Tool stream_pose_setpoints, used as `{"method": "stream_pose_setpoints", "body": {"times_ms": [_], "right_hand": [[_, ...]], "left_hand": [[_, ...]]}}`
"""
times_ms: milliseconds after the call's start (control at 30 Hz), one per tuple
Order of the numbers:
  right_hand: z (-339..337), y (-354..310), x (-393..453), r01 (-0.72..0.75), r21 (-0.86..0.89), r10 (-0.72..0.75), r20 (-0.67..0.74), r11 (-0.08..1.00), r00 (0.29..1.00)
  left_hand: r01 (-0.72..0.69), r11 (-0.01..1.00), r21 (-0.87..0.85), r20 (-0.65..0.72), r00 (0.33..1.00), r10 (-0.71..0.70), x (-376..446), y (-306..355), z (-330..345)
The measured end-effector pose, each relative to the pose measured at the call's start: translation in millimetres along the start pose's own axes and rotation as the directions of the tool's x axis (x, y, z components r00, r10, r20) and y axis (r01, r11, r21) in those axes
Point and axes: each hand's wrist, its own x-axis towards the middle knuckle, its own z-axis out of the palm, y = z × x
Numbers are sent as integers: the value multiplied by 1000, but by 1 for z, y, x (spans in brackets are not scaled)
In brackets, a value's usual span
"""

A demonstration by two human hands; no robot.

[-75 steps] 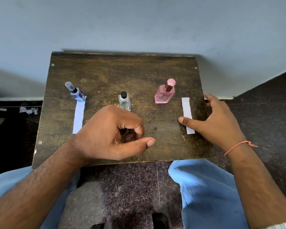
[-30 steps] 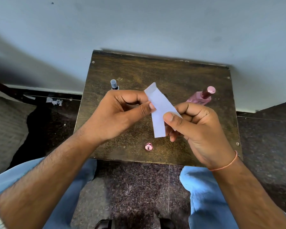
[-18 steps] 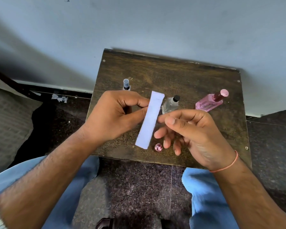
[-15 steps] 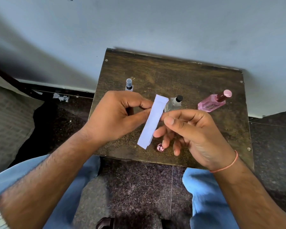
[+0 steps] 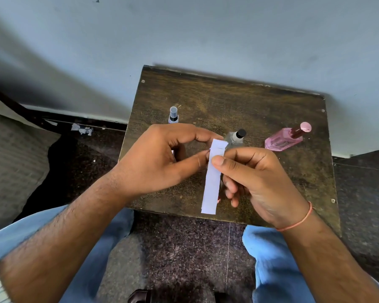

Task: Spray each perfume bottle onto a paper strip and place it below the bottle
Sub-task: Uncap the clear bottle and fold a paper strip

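Both hands, left (image 5: 162,158) and right (image 5: 254,178), pinch paper strip (image 5: 212,182); keep it taut, facing clear bottle (image 5: 235,138) nozzle.

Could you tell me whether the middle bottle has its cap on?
Off: the middle bottle shows a bare black nozzle on top, with no cap over it.

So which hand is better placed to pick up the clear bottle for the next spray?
Probably the right hand. The clear bottle stands just beyond its knuckles, while the left hand sits further to the left and already pinches the paper strip, so it could keep the strip if the right lets go.
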Motion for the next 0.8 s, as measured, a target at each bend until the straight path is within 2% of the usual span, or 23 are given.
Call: {"method": "stream_pose_setpoints", "body": {"times_ms": [167, 433, 800], "right_hand": [[-6, 4, -1, 0, 1, 0, 36, 1000, 999], [-8, 6, -1, 24, 14, -25, 54, 1000, 998], [-11, 11, 0, 172, 116, -182, 77, 978, 980]], "left_hand": [[-33, 996, -82, 67, 997, 39, 4, -1, 3], [-52, 997, 57, -91, 994, 57, 8, 2, 9], [-134, 983, 127, -145, 978, 152, 10, 9, 12]]}}
